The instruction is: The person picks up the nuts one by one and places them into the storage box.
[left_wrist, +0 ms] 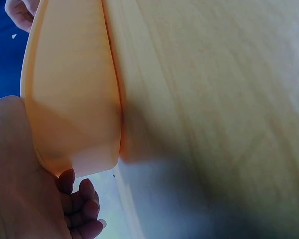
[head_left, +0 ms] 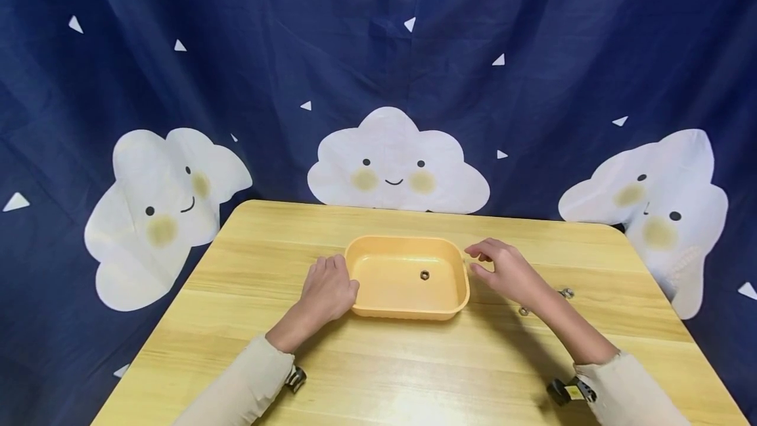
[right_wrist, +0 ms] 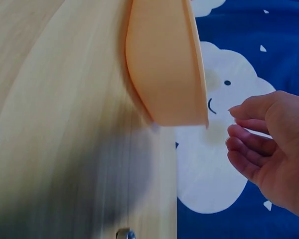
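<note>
A shallow orange tray stands in the middle of the wooden table. One small metal nut lies inside it. My left hand rests on the table against the tray's left wall, fingers loosely curled, holding nothing. In the left wrist view the left hand touches the tray's rim. My right hand hovers just off the tray's right rim, fingers loosely bent and empty. In the right wrist view the right hand sits apart from the tray.
Two more nuts lie on the table behind my right wrist, one farther right and one nearer; a nut also shows in the right wrist view. A dark blue cloud-print curtain hangs behind the table.
</note>
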Demonstrator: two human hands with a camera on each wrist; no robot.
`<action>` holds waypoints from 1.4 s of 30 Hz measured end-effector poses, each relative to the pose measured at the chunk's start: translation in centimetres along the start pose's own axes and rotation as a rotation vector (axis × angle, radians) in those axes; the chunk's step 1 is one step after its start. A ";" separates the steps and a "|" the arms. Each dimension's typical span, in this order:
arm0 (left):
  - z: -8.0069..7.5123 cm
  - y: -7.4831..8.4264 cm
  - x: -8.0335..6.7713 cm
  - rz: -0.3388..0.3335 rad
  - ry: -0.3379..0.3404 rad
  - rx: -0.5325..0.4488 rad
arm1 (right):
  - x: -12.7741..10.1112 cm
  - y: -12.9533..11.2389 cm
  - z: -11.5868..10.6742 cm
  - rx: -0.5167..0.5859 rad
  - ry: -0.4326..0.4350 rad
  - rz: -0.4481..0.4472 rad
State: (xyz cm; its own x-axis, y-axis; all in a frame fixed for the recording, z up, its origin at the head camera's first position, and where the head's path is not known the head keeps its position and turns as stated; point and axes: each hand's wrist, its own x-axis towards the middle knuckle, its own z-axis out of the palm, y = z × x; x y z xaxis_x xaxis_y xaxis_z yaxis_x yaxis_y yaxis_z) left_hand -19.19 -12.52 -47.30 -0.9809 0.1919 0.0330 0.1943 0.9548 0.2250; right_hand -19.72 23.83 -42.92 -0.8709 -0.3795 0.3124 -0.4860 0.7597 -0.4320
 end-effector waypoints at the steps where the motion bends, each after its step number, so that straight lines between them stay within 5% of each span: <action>1: 0.0 0.0 0.0 0.000 0.003 0.001 | -0.2 0.2 -0.1 -0.003 0.003 0.001; 42: 0.0 -0.1 0.0 0.012 0.007 0.003 | -5.4 6.3 -2.5 -0.053 -0.021 0.157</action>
State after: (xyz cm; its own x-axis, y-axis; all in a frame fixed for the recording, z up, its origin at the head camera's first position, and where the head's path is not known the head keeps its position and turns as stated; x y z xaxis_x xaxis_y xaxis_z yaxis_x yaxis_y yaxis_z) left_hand -19.23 -12.59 -47.31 -0.9785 0.2020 0.0421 0.2063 0.9531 0.2213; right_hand -17.88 32.06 -45.22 -0.9376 -0.2640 0.2264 -0.3393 0.8372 -0.4289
